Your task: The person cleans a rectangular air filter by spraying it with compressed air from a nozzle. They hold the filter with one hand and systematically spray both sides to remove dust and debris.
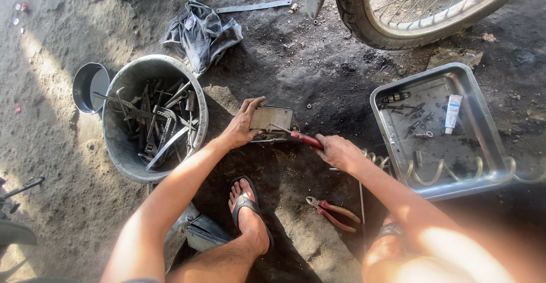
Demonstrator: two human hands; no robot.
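My left hand (242, 125) presses down on the left side of a flat ribbed metal plate (272, 119) lying on the dirt floor. My right hand (335, 150) grips a red-handled tool (307, 140) whose metal tip reaches the plate's lower edge. Both forearms stretch out from the bottom of the view. My foot in a dark sandal (248, 210) rests just below the plate.
A grey bucket (126, 153) full of wrenches stands at left, a small round tin (86, 87) beside it. Red-handled pliers (334, 213) lie near my right arm. A metal tray (480, 110) with small parts and a white tube sits right. A wheel (355, 11) and a grey rag (200, 33) lie beyond.
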